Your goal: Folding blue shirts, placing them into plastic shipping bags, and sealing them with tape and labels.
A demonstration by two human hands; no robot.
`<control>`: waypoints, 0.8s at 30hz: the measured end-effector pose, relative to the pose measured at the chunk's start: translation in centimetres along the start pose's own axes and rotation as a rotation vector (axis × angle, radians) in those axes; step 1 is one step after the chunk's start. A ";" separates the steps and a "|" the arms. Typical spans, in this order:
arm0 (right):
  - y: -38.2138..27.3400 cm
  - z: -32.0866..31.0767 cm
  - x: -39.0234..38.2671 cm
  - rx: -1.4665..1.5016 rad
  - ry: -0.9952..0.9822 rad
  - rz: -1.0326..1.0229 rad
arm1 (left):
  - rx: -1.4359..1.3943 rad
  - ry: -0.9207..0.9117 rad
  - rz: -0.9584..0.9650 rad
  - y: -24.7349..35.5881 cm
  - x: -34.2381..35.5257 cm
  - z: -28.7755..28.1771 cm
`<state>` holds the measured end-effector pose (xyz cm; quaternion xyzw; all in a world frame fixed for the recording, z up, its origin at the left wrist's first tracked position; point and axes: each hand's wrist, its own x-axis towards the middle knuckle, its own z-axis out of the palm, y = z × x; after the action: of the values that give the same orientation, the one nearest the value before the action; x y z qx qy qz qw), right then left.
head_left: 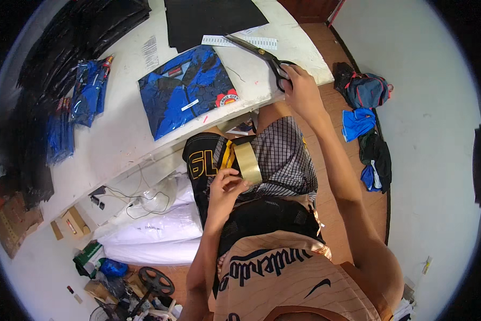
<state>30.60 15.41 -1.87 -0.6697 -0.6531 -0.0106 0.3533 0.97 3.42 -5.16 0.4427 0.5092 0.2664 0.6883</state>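
Observation:
My right hand (303, 92) is at the table's right edge, its fingers closed on the black handles of a pair of scissors (272, 60). The blades point away to the left, over a white strip of labels (217, 40). Low over my lap, my left hand (227, 188) grips the near edge of a wide roll of tan packing tape (248, 163). A folded blue and black shirt (184, 91) in a clear bag lies on the table in front of me, with a small white label on it.
Black bags (64, 48) cover the left side of the white table (120, 115). Smaller bagged blue garments (90, 91) lie beside them. Black sheets (214, 21) are at the back. Backpack (369, 90) and clothes are on the floor at right; white plastic-wrapped rolls (149, 243) sit below the table.

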 end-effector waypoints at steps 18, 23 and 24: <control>1.9 -9.9 -6.1 1.130 -0.344 0.830 | -0.082 -0.085 -0.122 -0.9 -0.5 0.4; 8.6 -11.3 -17.8 1.397 -0.726 0.583 | -0.096 -0.086 -0.141 -0.8 -0.4 0.3; 8.1 -11.5 -18.3 1.450 -0.821 0.634 | -0.101 -0.100 -0.133 -0.8 -0.4 0.1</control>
<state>40.17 -5.18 -5.67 -0.3815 -0.3584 0.7443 0.4148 0.88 2.63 -5.68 0.3854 0.4883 0.2232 0.7505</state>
